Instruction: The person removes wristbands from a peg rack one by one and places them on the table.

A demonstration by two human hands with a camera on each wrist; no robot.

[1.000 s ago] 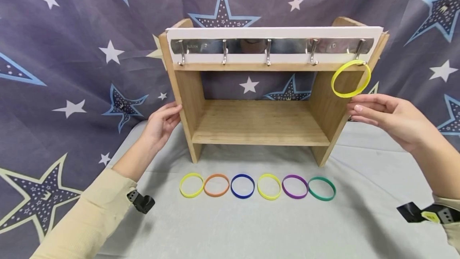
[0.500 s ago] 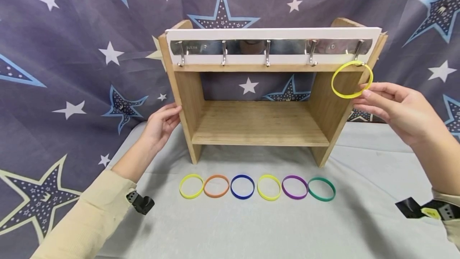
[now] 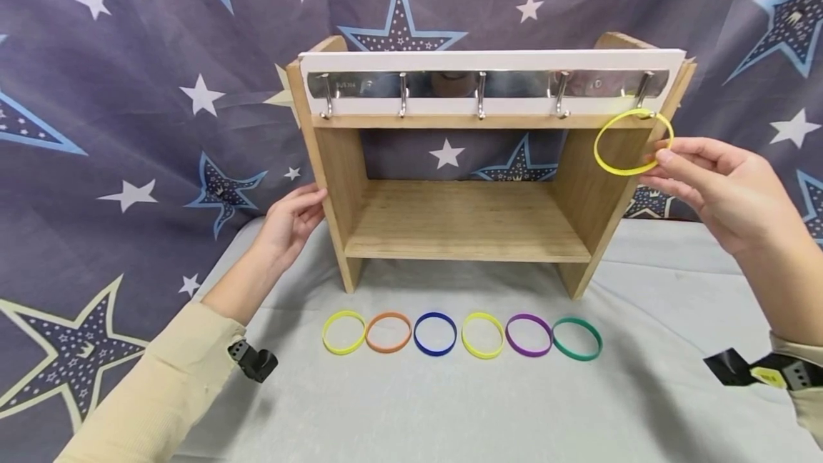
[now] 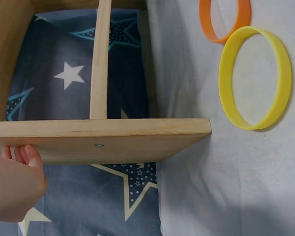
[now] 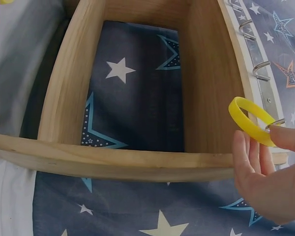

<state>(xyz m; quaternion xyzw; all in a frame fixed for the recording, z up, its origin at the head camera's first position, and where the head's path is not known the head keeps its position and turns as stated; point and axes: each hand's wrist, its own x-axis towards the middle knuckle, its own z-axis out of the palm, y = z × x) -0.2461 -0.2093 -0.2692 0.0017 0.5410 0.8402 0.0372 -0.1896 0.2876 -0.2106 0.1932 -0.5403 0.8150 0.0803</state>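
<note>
A yellow silicone wristband [image 3: 619, 172] hangs at the rightmost hook [image 3: 642, 88] of the metal hook rail [image 3: 521, 84], tilted toward the right. My right hand [image 3: 736, 195] pinches its lower right edge between thumb and fingers. The right wrist view shows the hook's tip inside the wristband [image 5: 246, 120], beside my thumb. On the other side, the fingers of my left hand [image 3: 286, 227] rest against the outer face of the wooden shelf's left side board [image 3: 334, 184]. In the left wrist view, those fingertips are partly hidden by the board's edge [image 4: 113, 129].
Before the shelf, a row of wristbands lies on the grey cloth [image 3: 450, 413]: yellow [image 3: 325, 340], orange [image 3: 388, 350], blue [image 3: 435, 353], a second yellow [image 3: 482, 355], purple [image 3: 529, 354] and green [image 3: 577, 357]. A star-patterned curtain [image 3: 161, 34] hangs behind.
My right hand has moved up and right from just below the hanging wristband and now pinches it. The wristband's lower part has shifted slightly right. My left hand has stayed at the shelf.
</note>
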